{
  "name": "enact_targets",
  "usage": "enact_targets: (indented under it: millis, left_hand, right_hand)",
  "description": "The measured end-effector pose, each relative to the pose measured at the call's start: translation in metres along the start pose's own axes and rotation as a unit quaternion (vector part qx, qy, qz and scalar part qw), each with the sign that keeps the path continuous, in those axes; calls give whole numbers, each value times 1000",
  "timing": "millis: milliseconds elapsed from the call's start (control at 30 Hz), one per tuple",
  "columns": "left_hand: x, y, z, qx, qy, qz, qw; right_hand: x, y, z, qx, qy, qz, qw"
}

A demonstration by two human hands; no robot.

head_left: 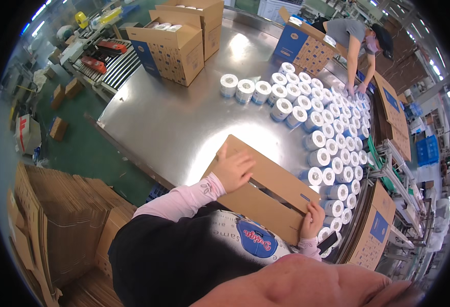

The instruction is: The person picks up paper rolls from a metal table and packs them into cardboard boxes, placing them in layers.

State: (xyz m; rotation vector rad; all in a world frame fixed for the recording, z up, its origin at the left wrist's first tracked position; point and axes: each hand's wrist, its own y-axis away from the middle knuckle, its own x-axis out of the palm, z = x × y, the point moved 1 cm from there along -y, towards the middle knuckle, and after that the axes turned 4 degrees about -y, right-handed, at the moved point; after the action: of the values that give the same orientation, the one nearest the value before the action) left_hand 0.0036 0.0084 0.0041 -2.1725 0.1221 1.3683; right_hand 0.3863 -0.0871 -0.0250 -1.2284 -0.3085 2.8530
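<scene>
A brown cardboard box (281, 181) lies right before me at the near edge of the metal table. Its two long flaps are folded inward, and a dark narrow gap runs between them. My left hand (235, 168) rests on the box's left end with its fingers spread. At the right end, my right hand (313, 220) has its fingers bent around the box's edge. What the box contains is hidden. White rolls (314, 176) with blue lower wrapping stand in a large group just beyond and right of the box.
Filled open cartons (184, 56) stand at the table's (153, 110) far left. Across the rolls, a co-worker (350, 38) reaches among them beside another carton (304, 48). Flattened cardboard (66, 225) is stacked at my left. A roller conveyor (107, 61) lies beyond the table's left edge.
</scene>
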Motion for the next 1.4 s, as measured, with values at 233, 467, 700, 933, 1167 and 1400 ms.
enact_targets:
  millis: [233,467,700,933,1167,1400]
  left_hand:
    - [-2,1,18,53,42,111,992]
    - [-44,7,64,40,-39,262,963]
    - [-89,-66,310,26,-141,147,979]
    - [-12,-52,348,-336,-303,-129,882]
    - [217,121,151,-21,32,648,760]
    - [257,154,74,-110,39,674,729]
  right_hand:
    - [71,-20,11,193,-271,-141,932]
    - [228,-131,180,228,-613,48,755]
    - [226,-138,231,29,-335,198,921]
    - [207,-42,134,184,-217,198,938]
    - [134,33,4,255,-61,81,962]
    - [-92,87,-181,438,131,-87,885]
